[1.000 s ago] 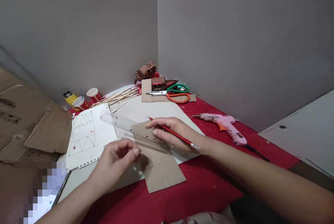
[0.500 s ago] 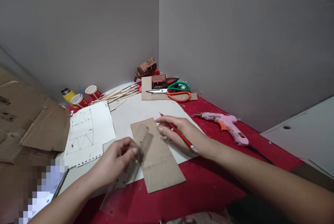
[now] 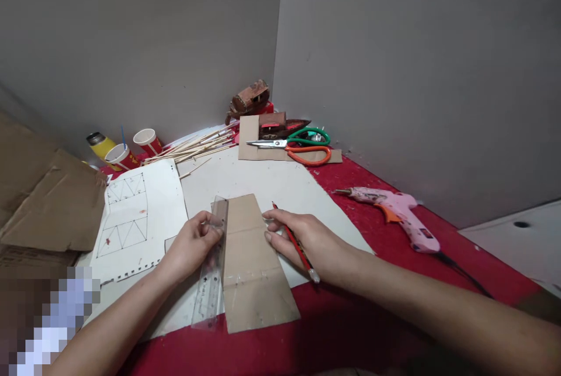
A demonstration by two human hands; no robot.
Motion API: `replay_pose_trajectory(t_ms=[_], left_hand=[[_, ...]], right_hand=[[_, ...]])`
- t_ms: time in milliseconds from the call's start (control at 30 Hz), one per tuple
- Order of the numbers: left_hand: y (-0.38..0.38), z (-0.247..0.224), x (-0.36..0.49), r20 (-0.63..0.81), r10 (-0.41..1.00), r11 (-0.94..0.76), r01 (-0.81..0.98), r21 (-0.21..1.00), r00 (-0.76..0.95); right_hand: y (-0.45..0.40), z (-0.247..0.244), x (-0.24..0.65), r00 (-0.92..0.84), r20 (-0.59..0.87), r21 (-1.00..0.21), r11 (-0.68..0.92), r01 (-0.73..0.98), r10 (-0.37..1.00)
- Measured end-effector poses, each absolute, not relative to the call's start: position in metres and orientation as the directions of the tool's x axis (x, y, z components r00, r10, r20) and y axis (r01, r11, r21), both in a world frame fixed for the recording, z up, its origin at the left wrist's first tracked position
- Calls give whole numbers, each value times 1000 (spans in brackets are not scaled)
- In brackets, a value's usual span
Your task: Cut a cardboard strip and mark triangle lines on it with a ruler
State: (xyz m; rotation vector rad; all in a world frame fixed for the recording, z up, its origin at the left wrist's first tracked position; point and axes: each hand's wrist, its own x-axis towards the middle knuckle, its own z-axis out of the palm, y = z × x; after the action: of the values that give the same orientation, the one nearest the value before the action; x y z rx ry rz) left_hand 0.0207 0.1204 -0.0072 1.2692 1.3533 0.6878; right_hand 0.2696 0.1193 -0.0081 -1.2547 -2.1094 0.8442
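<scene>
A clear plastic ruler (image 3: 213, 279) lies along the left long edge of a brown cardboard piece (image 3: 252, 247). The fingers of my left hand (image 3: 193, 244) are closed on the ruler near its middle. My right hand (image 3: 302, 238) holds a red pencil (image 3: 299, 250) with a white tip at the lower end; its dark point is directed up and away. The right fingertips are at the cardboard's right edge. Faint crosswise lines run over the cardboard, which lies on a large white sheet (image 3: 258, 174).
Left lies notebook paper (image 3: 164, 212) with drawn trusses. Behind are paper cups (image 3: 148, 142), a yellow bottle (image 3: 103, 147), thin wooden sticks (image 3: 201, 147) and scissors (image 3: 302, 147). A pink glue gun (image 3: 401, 209) rests on the red cloth (image 3: 350, 329). Large cardboard (image 3: 48, 200) stands at far left.
The ruler has swung from lying slantwise across the cardboard to line up along its left edge. The cardboard has turned slightly and shifted left. My right hand keeps the pencil.
</scene>
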Motion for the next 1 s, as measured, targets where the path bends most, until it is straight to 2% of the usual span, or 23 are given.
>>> replay_pose_trajectory(t_ms=[133, 233, 400, 533, 633, 767, 1000], left_hand=[[119, 0, 25, -316, 934, 255, 311, 916, 166], [120, 6, 29, -318, 919, 238, 313, 919, 233], [136, 19, 22, -301, 907, 121, 505, 854, 293], [153, 24, 20, -243, 934, 26, 627, 778, 263], [157, 23, 25, -246, 941, 44, 638, 769, 232], [152, 26, 28, -278, 933, 77, 624, 778, 230], [159, 35, 17, -167, 957, -65, 736, 673, 238]], right_hand=[[134, -6, 269, -437, 98, -767, 348, 539, 894], [147, -5, 267, -350, 101, -856, 261, 447, 931], [163, -15, 270, -183, 61, -963, 106, 246, 981], [167, -20, 275, -172, 25, -979, 58, 194, 985], [166, -17, 275, -151, 4, -984, 31, 175, 989], [165, -16, 273, -151, 23, -981, 51, 186, 988], [166, -21, 275, -193, 52, -977, 90, 194, 980]])
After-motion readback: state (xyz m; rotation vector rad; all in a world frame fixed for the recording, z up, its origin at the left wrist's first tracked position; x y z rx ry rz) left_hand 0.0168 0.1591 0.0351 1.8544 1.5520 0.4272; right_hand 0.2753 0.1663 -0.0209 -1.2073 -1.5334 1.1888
